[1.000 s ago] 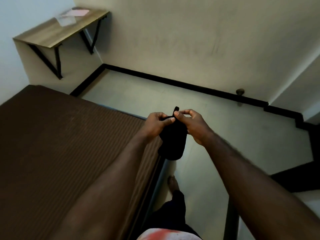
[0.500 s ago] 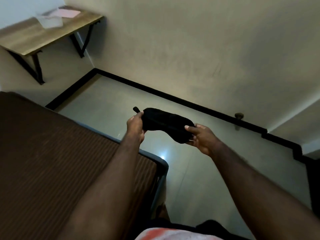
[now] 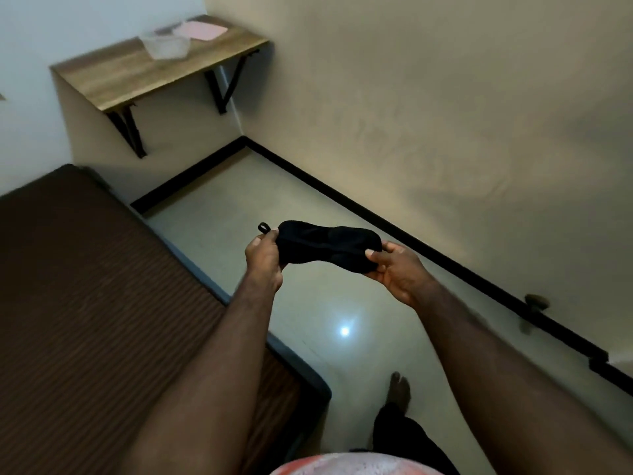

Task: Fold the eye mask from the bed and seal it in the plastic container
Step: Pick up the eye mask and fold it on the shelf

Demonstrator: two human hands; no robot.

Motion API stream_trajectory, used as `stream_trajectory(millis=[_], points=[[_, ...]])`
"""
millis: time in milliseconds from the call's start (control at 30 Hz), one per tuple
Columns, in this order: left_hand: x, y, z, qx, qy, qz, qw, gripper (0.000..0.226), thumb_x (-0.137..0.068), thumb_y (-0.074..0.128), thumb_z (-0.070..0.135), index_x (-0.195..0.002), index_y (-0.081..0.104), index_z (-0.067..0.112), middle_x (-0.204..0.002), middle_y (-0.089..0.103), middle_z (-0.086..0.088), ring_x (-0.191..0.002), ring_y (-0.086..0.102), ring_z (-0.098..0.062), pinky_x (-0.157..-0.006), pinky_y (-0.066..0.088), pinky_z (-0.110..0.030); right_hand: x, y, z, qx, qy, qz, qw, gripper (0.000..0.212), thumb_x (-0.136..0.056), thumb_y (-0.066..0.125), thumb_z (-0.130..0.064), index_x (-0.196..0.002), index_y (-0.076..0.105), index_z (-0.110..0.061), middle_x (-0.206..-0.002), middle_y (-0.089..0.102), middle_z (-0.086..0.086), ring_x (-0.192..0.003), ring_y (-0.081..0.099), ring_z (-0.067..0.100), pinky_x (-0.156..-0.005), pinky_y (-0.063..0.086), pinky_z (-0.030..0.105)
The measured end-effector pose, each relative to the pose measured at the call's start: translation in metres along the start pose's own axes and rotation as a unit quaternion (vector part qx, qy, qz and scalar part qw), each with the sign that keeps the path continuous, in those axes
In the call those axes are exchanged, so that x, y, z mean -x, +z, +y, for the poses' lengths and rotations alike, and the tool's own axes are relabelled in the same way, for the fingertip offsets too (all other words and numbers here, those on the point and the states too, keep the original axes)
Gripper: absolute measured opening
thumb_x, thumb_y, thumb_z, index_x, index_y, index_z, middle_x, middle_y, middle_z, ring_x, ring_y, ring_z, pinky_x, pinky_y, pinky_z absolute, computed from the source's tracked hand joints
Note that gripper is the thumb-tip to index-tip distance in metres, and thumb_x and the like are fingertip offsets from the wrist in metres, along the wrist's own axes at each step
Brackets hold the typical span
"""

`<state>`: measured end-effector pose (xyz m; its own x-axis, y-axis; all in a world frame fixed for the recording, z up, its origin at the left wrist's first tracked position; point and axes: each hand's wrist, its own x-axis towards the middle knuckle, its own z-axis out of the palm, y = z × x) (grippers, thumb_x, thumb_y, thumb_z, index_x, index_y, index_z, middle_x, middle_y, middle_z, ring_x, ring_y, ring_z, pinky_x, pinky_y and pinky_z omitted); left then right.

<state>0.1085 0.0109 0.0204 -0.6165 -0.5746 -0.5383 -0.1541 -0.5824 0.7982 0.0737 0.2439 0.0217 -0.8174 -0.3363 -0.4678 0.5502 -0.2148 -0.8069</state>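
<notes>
Both hands are engaged on the eye mask [image 3: 329, 243]. The left hand [image 3: 263, 260] is closed on one end of it, the cloth being pinched between thumb and curled fingers, and a small strap loop [image 3: 263, 228] is left protruding above the knuckles. The right hand [image 3: 394, 272] is closed on the opposite end, with the thumb laid on top and the fingers curled underneath. The mask is held stretched out between the two hands, in the air above the floor [image 3: 308, 303] and just off the side edge of the bed [image 3: 85, 286]; neither surface is touched.

Removal from the bed is judged complete. Folding is judged not done: the mask is presented at full length, and no fold can be made out.

The plastic container [image 3: 166, 44] is located well apart from the hands, on the wall shelf [image 3: 137, 77], near its rear edge. It is seen uncovered. A flat pink piece, taken to be the lid [image 3: 203, 30], is laid just beside it, toward the rear corner of the shelf.

Four steps are judged outstanding: the mask is to be folded, carried to the shelf, placed in the container, and sealed under the lid.
</notes>
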Motion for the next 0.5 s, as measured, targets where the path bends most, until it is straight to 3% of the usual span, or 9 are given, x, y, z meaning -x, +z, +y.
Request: stream_trajectory(millis=[133,267,433,500], points=[[-0.022,0.043,-0.005,0.022,0.004,0.028,0.999,0.019,-0.093,0.062,0.014,-0.108,0.060,0.002,-0.108,0.067,-0.022,-0.096,0.067,-0.033,-0.089,0.055,-0.049,-0.052,-0.031,-0.040,0.054,0.012,-0.025,0.998,0.013,-0.097,0.057,-0.008,-0.108,0.063,-0.011,-0.111,0.072,0.012,-0.097,0.073,0.023,-0.074,0.060,0.033],[-0.037,0.090,-0.011,0.040,0.007,0.048,0.998,0.022,-0.095,0.060,0.017,-0.110,0.061,0.001,-0.104,0.068,-0.019,-0.091,0.068,-0.029,-0.087,0.055,-0.046,-0.102,-0.060,-0.083,0.124,0.016,-0.035,0.992,0.020,-0.099,0.056,-0.020,-0.116,0.062,-0.010,-0.117,0.070,0.012,-0.100,0.071,0.024,-0.078,0.059,0.036],[-0.056,0.123,-0.013,0.064,0.021,0.089,0.994,0.020,-0.100,0.052,0.021,-0.091,0.061,0.006,-0.093,0.068,-0.015,-0.084,0.068,-0.026,-0.065,0.060,-0.034,-0.146,-0.056,-0.120,0.160,0.010,-0.048,0.986,0.013,-0.102,0.050,-0.027,-0.096,0.060,-0.022,-0.104,0.069,0.006,-0.089,0.074,0.030,-0.072,0.059,0.036],[-0.069,0.127,-0.007,0.092,0.026,0.098,0.991,0.023,-0.101,0.049,0.022,-0.087,0.059,0.007,-0.091,0.068,-0.015,-0.082,0.068,-0.025,-0.062,0.060,-0.032,-0.163,-0.045,-0.126,0.174,0.010,-0.053,0.983,0.018,-0.104,0.047,-0.029,-0.102,0.060,-0.018,-0.106,0.069,0.010,-0.092,0.072,0.033,-0.073,0.058,0.037]])
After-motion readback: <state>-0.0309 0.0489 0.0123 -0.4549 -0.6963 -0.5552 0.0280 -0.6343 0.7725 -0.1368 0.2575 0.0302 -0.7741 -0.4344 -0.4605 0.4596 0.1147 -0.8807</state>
